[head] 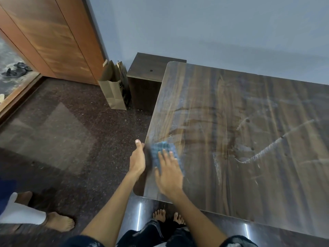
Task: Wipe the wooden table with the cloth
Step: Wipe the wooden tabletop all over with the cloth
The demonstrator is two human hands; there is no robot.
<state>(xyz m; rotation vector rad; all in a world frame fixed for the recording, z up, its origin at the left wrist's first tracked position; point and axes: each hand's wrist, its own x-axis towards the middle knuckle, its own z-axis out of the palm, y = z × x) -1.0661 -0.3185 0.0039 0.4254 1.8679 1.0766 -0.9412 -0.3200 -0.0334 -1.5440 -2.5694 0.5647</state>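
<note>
Blue cloth [164,154] lay on the near left corner of the wooden bench [240,132], and I saw my right hand [169,173] press it flat, fingers straight and spread. My left hand [138,158] gripped the bench's left edge, thumb up. Pale smears streaked the top. A paper bag [114,86] stood on the floor beyond.

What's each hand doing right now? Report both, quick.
Left hand: grips the left edge of the wooden table, thumb up.
Right hand: open, fingers straight, pressing the blue cloth flat on the tabletop.
</note>
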